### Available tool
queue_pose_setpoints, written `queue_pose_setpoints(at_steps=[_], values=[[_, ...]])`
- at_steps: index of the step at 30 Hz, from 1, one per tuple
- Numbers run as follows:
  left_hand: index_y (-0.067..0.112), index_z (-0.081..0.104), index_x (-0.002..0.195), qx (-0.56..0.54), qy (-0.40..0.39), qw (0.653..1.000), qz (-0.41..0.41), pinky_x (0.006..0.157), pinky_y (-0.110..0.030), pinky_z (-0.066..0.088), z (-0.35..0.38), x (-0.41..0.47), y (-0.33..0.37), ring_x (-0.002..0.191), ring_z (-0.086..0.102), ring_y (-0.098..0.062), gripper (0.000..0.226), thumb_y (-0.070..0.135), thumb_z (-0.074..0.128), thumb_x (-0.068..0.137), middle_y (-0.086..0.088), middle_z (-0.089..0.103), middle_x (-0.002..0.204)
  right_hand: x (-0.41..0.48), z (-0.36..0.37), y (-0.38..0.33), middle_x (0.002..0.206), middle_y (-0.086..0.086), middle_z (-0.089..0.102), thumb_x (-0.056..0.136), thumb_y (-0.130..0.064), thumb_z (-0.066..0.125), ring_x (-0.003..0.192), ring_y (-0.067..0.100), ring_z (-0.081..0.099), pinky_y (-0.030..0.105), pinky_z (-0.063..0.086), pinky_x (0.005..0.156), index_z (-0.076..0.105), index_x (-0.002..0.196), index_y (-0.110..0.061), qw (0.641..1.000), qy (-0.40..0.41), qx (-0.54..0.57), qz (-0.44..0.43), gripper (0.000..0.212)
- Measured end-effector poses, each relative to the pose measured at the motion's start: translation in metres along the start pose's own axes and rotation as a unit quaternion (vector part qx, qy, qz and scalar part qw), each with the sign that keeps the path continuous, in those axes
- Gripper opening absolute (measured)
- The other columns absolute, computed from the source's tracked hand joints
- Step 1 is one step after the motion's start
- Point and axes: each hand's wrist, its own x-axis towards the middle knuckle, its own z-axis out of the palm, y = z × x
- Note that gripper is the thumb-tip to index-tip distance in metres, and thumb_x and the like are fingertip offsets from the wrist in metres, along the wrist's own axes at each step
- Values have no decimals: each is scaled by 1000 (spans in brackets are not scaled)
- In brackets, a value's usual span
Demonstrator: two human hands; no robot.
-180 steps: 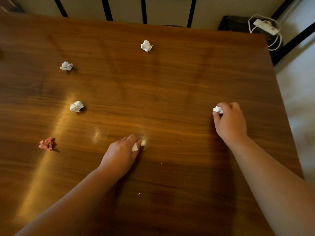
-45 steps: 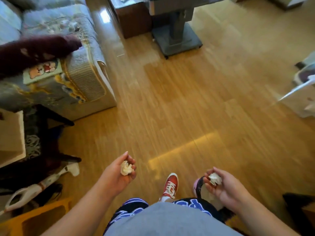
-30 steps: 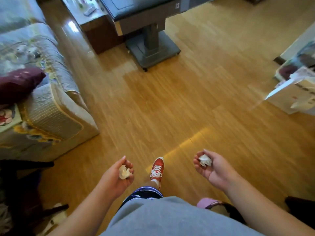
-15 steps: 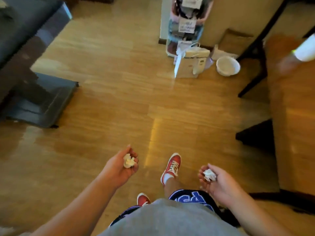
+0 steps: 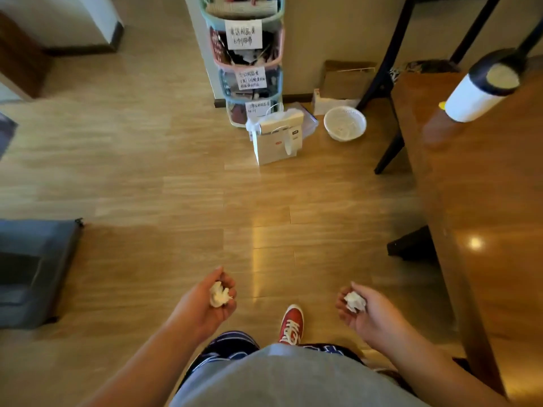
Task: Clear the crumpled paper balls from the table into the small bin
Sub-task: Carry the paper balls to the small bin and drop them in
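Note:
My left hand (image 5: 205,304) is palm up over the wooden floor, its fingers curled around a cream crumpled paper ball (image 5: 218,294). My right hand (image 5: 367,312) is also palm up and cradles a white crumpled paper ball (image 5: 355,301). A small white mesh bin (image 5: 345,123) stands on the floor far ahead, by the wall and the table leg. The brown wooden table (image 5: 484,207) runs along my right side.
A white paper bag (image 5: 277,139) stands left of the bin, in front of a stacked rack of labelled baskets (image 5: 246,60). A white tumbler with a dark lid (image 5: 482,89) sits on the table. A dark stand base (image 5: 32,271) lies at left. My red shoe (image 5: 291,323) is below.
I picked up both balls from the table and turned across the room. In the last half second I moved closer to the bin, and the hands stayed closed on the balls.

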Motion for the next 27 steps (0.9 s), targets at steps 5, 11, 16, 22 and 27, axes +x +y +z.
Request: queue_pose_setpoints(at_steps=[5, 11, 16, 22, 27], values=[[14, 56, 69, 6, 35, 999, 4, 42, -21, 46, 25, 32, 51, 49, 53, -13, 27, 26, 55, 93, -2, 57, 61, 31, 64, -75, 70, 10, 67, 95, -22, 52, 62, 21, 66, 29, 55, 51, 64, 85, -5, 999, -43, -5, -31, 23], [14, 56, 67, 39, 23, 999, -11, 41, -22, 46, 70, 95, 125, 48, 53, -13, 28, 26, 56, 93, -2, 57, 60, 70, 124, -146, 63, 9, 67, 96, -20, 49, 53, 18, 66, 26, 55, 44, 62, 82, -5, 997, -58, 24, -43, 24], [14, 58, 66, 117, -13, 992, -40, 42, -21, 47, 144, 159, 201, 48, 54, -13, 28, 27, 58, 91, -2, 59, 61, 90, 128, -198, 68, 11, 68, 96, -22, 51, 62, 21, 66, 31, 55, 53, 64, 86, -5, 995, -11, 89, -49, 24], [13, 57, 65, 257, -83, 960, -78, 43, -20, 45, 271, 208, 235, 47, 53, -11, 32, 27, 54, 93, -1, 58, 62, 81, 82, -223, 77, 14, 64, 96, -24, 51, 74, 25, 62, 36, 50, 69, 62, 87, -5, 972, 59, 219, -67, 24], [13, 58, 70, 334, -151, 924, -109, 45, -20, 45, 383, 233, 217, 53, 52, -12, 26, 26, 54, 93, -2, 58, 66, 71, 29, -228, 73, 13, 63, 95, -24, 51, 68, 24, 61, 32, 54, 59, 60, 86, -5, 932, 113, 335, -75, 23]])
